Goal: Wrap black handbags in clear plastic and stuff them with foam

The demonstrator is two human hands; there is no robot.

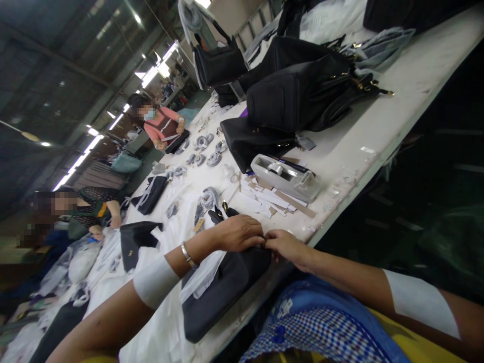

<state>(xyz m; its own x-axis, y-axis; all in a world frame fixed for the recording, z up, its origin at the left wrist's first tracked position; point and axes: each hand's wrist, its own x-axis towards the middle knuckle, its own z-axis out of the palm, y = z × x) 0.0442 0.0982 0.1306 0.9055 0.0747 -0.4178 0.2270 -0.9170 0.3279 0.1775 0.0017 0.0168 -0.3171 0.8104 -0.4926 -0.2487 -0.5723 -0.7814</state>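
A black bag (227, 290) lies near the table's front edge, with white tissue paper (204, 275) across it. My left hand (240, 233), with a bracelet at its wrist, rests over the bag's upper corner, fingers bent round its edge. Close against it, my right hand (285, 247) pinches the same corner with its fingertips. The spot between the two hands is small and partly hidden. Beyond my left hand are the bag's dark handle parts (223, 213) and a small tan tag (198, 225).
A grey tape dispenser (285, 176) stands beside paper strips (264, 196). Black bags (295, 96) are piled at the back right. Wrapped coiled straps (209, 197) dot the white table (378, 131). Two people (162, 123) work across it.
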